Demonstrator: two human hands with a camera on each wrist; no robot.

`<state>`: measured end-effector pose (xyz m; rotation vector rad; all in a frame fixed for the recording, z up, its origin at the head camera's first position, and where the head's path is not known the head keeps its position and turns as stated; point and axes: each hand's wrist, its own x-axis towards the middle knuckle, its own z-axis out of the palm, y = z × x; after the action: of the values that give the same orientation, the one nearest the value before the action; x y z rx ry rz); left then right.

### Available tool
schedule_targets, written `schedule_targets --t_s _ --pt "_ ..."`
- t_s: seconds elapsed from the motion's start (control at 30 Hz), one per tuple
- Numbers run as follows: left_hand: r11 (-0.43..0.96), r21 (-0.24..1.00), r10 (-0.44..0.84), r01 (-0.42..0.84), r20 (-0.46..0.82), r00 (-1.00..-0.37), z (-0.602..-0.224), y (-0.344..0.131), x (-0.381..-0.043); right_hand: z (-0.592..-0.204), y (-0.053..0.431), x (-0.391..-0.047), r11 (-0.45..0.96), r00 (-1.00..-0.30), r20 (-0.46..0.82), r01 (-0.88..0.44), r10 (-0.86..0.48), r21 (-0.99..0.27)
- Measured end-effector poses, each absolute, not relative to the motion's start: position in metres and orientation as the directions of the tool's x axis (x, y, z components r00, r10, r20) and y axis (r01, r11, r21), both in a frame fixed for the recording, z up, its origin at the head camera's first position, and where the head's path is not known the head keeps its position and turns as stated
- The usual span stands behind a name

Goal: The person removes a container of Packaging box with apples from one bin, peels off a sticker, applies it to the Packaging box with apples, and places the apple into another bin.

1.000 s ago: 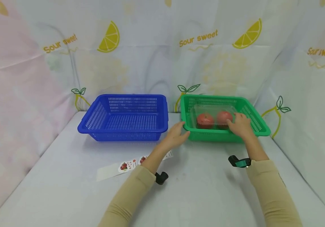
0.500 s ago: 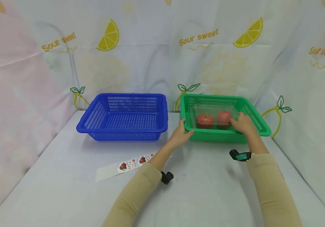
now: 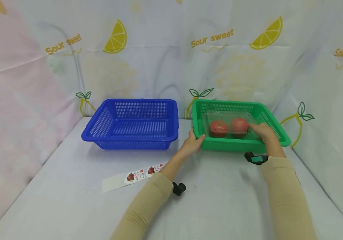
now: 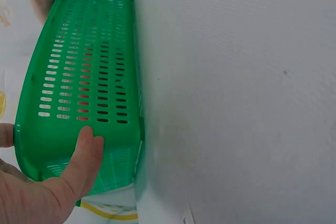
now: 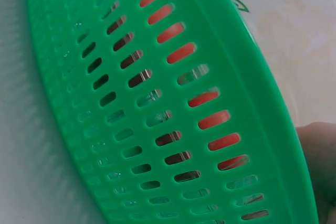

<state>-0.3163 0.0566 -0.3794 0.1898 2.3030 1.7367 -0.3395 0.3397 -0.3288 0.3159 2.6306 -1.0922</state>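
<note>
- The step in hand looks like handling the green basket (image 3: 228,144) or the clear box (image 3: 229,116) inside it; the pictures do not settle which.
- The green basket stands at one o'clock from the person and appears to rest on the worktop (image 3: 213,200). The clear box lies inside it, with two red fruits (image 3: 239,125) showing through the plastic.
- The left hand (image 3: 190,144) grips the basket's near left corner, at eight o'clock on the rim, thumb and fingers closed on either side of the edge.
- The right hand (image 3: 262,130) reaches over the near rim at four o'clock, one digit extended towards the box's right end. Its other fingers are hidden, so how far it is spread and whether it holds anything cannot be told.
- The next move probably calls for the left hand to steady the corner while the right settles its hold; a lift of the box would need to clear the near rim.
- At nine o'clock from the green basket, the blue basket (image 3: 129,138) stands just beside it, leaving only a narrow gap near the left fingers.
- At twelve o'clock the backdrop cloth (image 3: 156,66) hangs close behind both baskets; at three o'clock the worktop's edge is near.
- The roomiest way out seems to be six o'clock, right of the label strip (image 3: 138,175), which lies under the left arm.
</note>
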Motion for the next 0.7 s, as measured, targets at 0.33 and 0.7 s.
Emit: schedule_targets --t_s 0.33,0.7 --pt "0.095 0.987 0.342 -0.128 -0.153 -0.927 -0.387 0.056 -0.319 -0.335 0.349 -0.347 0.564 -0.906 -0.418 0.382 0.072 -0.732" --pt "0.036 0.981 0.315 -0.191 -0.193 -0.929 -0.387 0.058 -0.318 -0.338 0.349 -0.348 0.477 -0.916 -0.401 0.363 0.025 -0.800"
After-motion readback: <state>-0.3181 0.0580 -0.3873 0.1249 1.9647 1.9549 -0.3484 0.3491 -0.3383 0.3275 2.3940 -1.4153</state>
